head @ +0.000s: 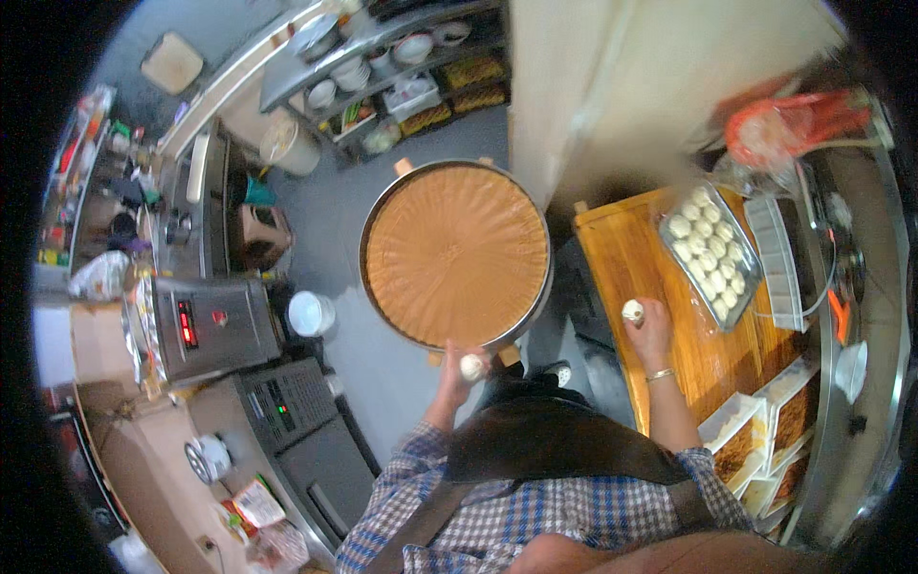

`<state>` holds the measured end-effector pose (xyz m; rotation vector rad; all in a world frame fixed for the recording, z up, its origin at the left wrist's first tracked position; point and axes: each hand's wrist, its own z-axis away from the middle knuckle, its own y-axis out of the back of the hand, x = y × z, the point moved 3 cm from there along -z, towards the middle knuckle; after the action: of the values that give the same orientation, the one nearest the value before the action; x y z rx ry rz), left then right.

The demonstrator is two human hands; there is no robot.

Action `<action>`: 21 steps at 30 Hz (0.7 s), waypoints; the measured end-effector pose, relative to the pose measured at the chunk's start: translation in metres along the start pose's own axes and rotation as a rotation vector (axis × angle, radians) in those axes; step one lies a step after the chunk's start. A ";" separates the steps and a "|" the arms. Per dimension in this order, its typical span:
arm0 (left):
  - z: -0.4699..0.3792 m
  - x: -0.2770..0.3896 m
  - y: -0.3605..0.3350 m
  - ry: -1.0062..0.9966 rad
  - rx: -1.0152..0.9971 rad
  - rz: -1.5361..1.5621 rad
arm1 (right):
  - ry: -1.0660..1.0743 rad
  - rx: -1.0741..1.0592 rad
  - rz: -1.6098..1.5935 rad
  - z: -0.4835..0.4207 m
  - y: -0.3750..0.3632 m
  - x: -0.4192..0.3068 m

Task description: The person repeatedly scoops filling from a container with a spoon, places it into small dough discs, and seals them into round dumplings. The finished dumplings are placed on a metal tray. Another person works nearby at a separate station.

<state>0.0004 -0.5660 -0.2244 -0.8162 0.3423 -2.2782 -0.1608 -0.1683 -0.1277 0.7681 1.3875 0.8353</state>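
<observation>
My left hand (459, 373) holds a small white dough bun (472, 367) at the near rim of a large round steamer (549, 287). A tan pleated liner (452, 251) covers the steamer's inside, and no bun lies on it. Over the wooden board (609, 244) on the right, my right hand (651, 331) grips another white bun (632, 311) between thumb and fingers. Beyond that hand, a metal tray (746, 276) carries rows of several white dough buns (706, 247). Clear plastic film partly surrounds the tray.
White containers (739, 420) of brown filling stand at the board's near right corner. A grey rectangular container (778, 258) sits behind the tray, near a red plastic bag (796, 129). On the floor to the left is a white bucket (312, 314), beside stainless steel equipment (222, 323).
</observation>
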 end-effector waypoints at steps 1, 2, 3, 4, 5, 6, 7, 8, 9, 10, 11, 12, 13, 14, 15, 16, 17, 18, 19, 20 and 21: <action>0.003 0.002 0.017 0.012 0.096 0.035 | 0.042 -0.011 0.035 0.000 -0.009 -0.023; 0.008 0.004 0.032 0.013 0.132 0.047 | 0.073 -0.043 -0.047 -0.008 -0.018 -0.045; 0.012 0.007 0.044 0.020 0.151 0.078 | 0.098 -0.049 -0.139 -0.016 -0.027 -0.067; 0.017 0.007 0.054 0.001 0.167 0.113 | 0.098 -0.139 -0.289 -0.025 -0.042 -0.090; 0.022 0.007 0.063 0.003 0.186 0.165 | 0.167 -0.237 -0.440 -0.030 -0.054 -0.111; 0.026 0.008 0.069 -0.002 0.186 0.223 | 0.279 -0.243 -0.398 -0.036 -0.073 -0.135; 0.028 0.009 0.074 -0.034 0.180 0.227 | 0.358 -0.330 -0.381 -0.038 -0.093 -0.154; 0.030 0.010 0.078 -0.049 0.186 0.238 | 0.443 -0.389 -0.293 -0.038 -0.114 -0.170; 0.032 0.008 0.081 -0.037 0.219 0.248 | 0.500 -0.462 -0.348 -0.038 -0.140 -0.186; 0.032 0.009 0.082 -0.054 0.201 0.268 | 0.536 -0.533 -0.384 -0.035 -0.164 -0.196; 0.031 0.009 0.082 -0.078 0.180 0.283 | 0.589 -0.588 -0.304 -0.033 -0.188 -0.204; 0.030 0.009 0.082 -0.078 0.185 0.295 | 0.663 -0.582 -0.331 -0.030 -0.207 -0.211; 0.028 0.009 0.082 -0.076 0.190 0.305 | 0.675 -0.618 -0.302 -0.028 -0.224 -0.212; 0.025 0.010 0.080 -0.075 0.189 0.308 | 0.737 -0.614 -0.293 -0.026 -0.234 -0.213; 0.022 0.011 0.078 -0.070 0.187 0.308 | 0.758 -0.637 -0.251 -0.026 -0.243 -0.213; 0.019 0.011 0.075 -0.040 0.206 0.301 | 0.734 -0.710 -0.145 -0.025 -0.248 -0.210; 0.015 0.013 0.070 -0.057 0.172 0.282 | 0.756 -0.672 -0.214 -0.025 -0.244 -0.210; 0.010 0.016 0.065 -0.051 0.160 0.258 | 0.736 -0.684 -0.219 -0.024 -0.239 -0.210; 0.006 0.018 0.060 -0.033 0.143 0.241 | 0.677 -0.725 -0.176 -0.024 -0.233 -0.211; 0.001 0.021 0.055 -0.013 0.116 0.224 | 0.700 -0.666 -0.251 -0.022 -0.221 -0.215; -0.004 0.025 0.048 -0.032 0.095 0.186 | 0.685 -0.638 -0.280 -0.018 -0.210 -0.220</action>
<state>0.0083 -0.6179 -0.2374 -0.7407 0.2809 -2.0898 -0.1693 -0.4652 -0.1965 -0.2339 1.6236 1.2861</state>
